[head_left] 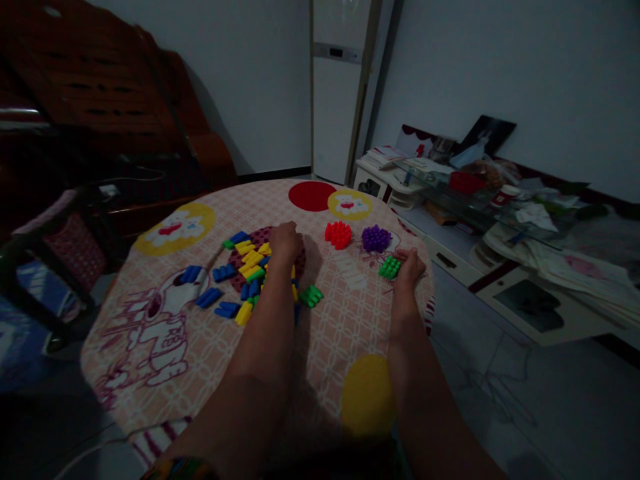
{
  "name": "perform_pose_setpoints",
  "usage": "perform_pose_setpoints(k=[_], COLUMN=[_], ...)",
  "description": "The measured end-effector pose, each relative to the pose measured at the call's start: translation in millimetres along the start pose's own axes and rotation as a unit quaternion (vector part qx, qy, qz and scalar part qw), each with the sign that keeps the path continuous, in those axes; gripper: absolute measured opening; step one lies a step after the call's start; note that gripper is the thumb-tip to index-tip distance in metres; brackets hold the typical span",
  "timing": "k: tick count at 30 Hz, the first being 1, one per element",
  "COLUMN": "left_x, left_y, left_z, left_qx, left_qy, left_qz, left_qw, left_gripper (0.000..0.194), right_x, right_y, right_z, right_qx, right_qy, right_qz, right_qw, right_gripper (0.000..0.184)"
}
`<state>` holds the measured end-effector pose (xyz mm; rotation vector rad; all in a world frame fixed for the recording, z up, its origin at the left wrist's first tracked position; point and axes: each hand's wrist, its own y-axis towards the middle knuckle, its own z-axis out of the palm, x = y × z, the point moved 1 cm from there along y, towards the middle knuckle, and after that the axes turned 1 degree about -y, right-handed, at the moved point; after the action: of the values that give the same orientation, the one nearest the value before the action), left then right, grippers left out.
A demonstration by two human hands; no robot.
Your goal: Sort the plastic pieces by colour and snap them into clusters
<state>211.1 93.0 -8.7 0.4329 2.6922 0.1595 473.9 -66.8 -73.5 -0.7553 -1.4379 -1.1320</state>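
My left hand (287, 241) is over the far side of a loose pile of yellow blocks (250, 265) and blue blocks (223, 272), mixed with a few green ones. Its fingers look curled down, and whatever they hold is hidden. At the right, my right hand (410, 265) rests on its side against a tight cluster of green blocks (389, 267), fingers stretched out beside it. Just beyond stand a cluster of purple blocks (376, 239) and a cluster of red blocks (339, 235). A few loose green blocks (312, 296) lie right of my left forearm.
A patterned cloth covers the round table (330, 347). To the right, a low cabinet (453, 257) carries papers and clutter. A wooden bench (115, 113) stands at the back left, with a dark-framed chair (55, 260) near the table's left side.
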Motion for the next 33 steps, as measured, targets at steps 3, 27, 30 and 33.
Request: perform_pose_setpoints(k=[3, 27, 30, 33], left_x=[19, -137, -130, -126], left_y=[-4, -87, -85, -84], left_z=[-5.6, 66.1, 67.0, 67.2], left_qx=[0.028, 0.108, 0.096, 0.097], left_qy=[0.041, -0.226, -0.235, -0.236], left_qz=[-0.078, 0.370, 0.339, 0.303], left_qw=[0.996, 0.895, 0.906, 0.918], left_gripper=[0.030, 0.026, 0.025, 0.025], right_x=[2, 0, 2, 3], right_y=[0, 8, 7, 5], right_z=[0, 4, 4, 4], right_qx=[0.009, -0.006, -0.003, -0.005], right_qy=[0.003, 0.019, 0.023, 0.017], right_qz=[-0.009, 0.036, 0.040, 0.045], right_qw=[1.000, 0.999, 0.999, 0.999], right_gripper=[0.047, 0.047, 0.046, 0.044])
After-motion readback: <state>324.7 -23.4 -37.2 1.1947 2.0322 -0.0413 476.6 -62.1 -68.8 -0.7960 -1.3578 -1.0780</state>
